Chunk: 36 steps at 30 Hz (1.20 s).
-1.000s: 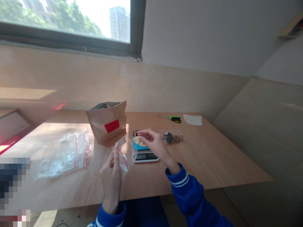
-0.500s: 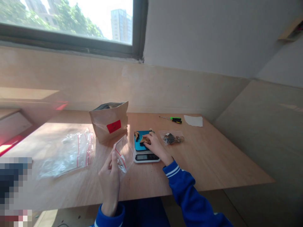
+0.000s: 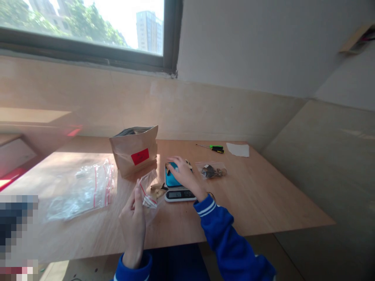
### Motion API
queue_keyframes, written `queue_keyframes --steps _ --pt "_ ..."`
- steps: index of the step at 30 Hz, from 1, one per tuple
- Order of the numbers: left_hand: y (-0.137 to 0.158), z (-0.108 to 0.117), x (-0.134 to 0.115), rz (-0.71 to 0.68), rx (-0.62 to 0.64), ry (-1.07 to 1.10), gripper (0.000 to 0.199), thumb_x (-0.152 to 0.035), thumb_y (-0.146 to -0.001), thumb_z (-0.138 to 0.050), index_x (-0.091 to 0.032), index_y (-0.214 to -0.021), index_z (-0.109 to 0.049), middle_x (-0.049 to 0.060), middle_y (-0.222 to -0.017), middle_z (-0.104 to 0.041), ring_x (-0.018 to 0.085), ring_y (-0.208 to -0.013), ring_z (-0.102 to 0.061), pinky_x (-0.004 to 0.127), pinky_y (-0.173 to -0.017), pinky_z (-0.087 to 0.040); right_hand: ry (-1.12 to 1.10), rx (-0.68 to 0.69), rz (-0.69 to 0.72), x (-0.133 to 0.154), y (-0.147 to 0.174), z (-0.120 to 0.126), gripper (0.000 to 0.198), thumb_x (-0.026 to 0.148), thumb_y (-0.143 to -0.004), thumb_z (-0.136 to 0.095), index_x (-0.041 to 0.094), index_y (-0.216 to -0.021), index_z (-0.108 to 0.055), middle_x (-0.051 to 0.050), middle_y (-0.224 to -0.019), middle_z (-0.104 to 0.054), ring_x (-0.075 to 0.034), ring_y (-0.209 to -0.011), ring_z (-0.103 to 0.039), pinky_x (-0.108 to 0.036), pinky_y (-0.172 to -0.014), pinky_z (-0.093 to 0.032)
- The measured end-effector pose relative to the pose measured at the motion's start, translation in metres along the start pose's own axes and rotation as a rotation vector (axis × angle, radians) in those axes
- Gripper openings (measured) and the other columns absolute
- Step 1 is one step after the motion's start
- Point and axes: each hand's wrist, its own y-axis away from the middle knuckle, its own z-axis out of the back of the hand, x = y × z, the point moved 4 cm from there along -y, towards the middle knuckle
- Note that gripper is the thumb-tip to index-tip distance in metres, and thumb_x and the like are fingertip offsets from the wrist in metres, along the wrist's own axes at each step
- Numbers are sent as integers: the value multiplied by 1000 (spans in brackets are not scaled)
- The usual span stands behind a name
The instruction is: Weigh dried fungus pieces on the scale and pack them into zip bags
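Note:
My left hand (image 3: 133, 212) pinches a small clear zip bag (image 3: 148, 181) with a red seal line. A tan, dried mushroom-like piece (image 3: 157, 190) with a dark tip is at the bag's mouth; whether it is fully inside I cannot tell. My right hand (image 3: 183, 173) reaches across the blue top of a kitchen scale (image 3: 172, 180), thumb and fingers apart. Its fingertips are around a similar brown piece (image 3: 168, 168) at the scale's left edge. Another piece (image 3: 188, 162) shows behind that hand. The scale's display is lit.
A brown paper pouch (image 3: 133, 154) with a red label stands open behind the left hand. Clear zip bags (image 3: 84, 191) lie at left. A filled clear bag (image 3: 213, 171), two screwdrivers (image 3: 215, 148) and white paper (image 3: 238, 150) lie at right. A wall borders the table's back.
A dried piece from the scale is now at the small bag's mouth. My right hand has moved to the piece at the scale's left edge, while my left hand stays with the bag.

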Motion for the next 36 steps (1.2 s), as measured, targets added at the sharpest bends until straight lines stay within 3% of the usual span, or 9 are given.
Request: queue_keyframes --steps 6,13,18,22,24,26,29,32,36 --pt "-2 0 8 45 -1 64 60 -64 -87 -43 -21 -120 -69 8 -92 -77 27 -89 -68 34 -71 -48 173 64 -57 -31 -9 -38 25 15 -87 -61 12 -111 -66 -16 -114 -64 -28 -114 -56 -41 -98 -42" --pt "-3 -8 12 71 -10 539 54 -56 -87 -52 -20 -124 -66 8 -114 -72 25 -107 -66 37 -91 -51 115 -21 -77 -32 -9 -21 16 20 -82 -70 17 -98 -70 -9 -103 -67 -23 -103 -61 -36 -93 -44" --pt "-2 -14 13 133 21 694 50 -53 -87 -55 -21 -124 -65 8 -113 -73 26 -106 -67 42 -95 -51 -296 -208 -40 3 -1 17 19 33 -84 -69 21 -99 -71 -5 -105 -70 -17 -95 -63 -30 -84 -48" --pt "-1 -16 10 138 24 712 47 -52 -86 -56 -21 -121 -67 9 -117 -71 27 -113 -64 43 -97 -50 -406 -59 156 51 9 31 29 40 -85 -68 29 -112 -68 -2 -114 -69 -17 -108 -60 -33 -96 -44" --pt "-2 -15 11 143 0 708 47 -51 -85 -57 -20 -118 -68 9 -121 -70 27 -116 -63 41 -96 -51 -369 8 224 57 10 28 31 40 -89 -63 31 -119 -65 -1 -118 -67 -17 -114 -57 -35 -101 -41" --pt "-3 -13 12 125 -8 704 48 -52 -86 -55 -20 -120 -67 8 -122 -69 27 -117 -62 40 -97 -50 -284 -51 166 40 6 25 28 37 -94 -55 29 -119 -65 -3 -120 -66 -17 -116 -57 -35 -103 -40" --pt "-5 -6 12 47 -4 656 47 -50 -90 -51 -21 -124 -65 7 -120 -70 25 -121 -59 40 -104 -45 26 -209 -126 -14 1 20 30 26 -94 -55 18 -122 -63 -11 -126 -61 -23 -122 -51 -38 -105 -37" --pt "-5 -1 12 34 -8 612 44 -48 -91 -48 -20 -121 -67 6 -119 -71 25 -121 -59 40 -107 -42 246 -148 -313 -60 2 11 43 18 -88 -59 9 -130 -57 -19 -132 -57 -31 -126 -46 -45 -105 -35" --pt "-3 -1 7 47 19 659 46 -47 -92 -47 -20 -124 -65 5 -112 -73 24 -122 -59 40 -110 -39 247 -118 -340 -80 6 9 36 11 -83 -60 11 -119 -64 -19 -122 -64 -34 -120 -51 -50 -103 -34"
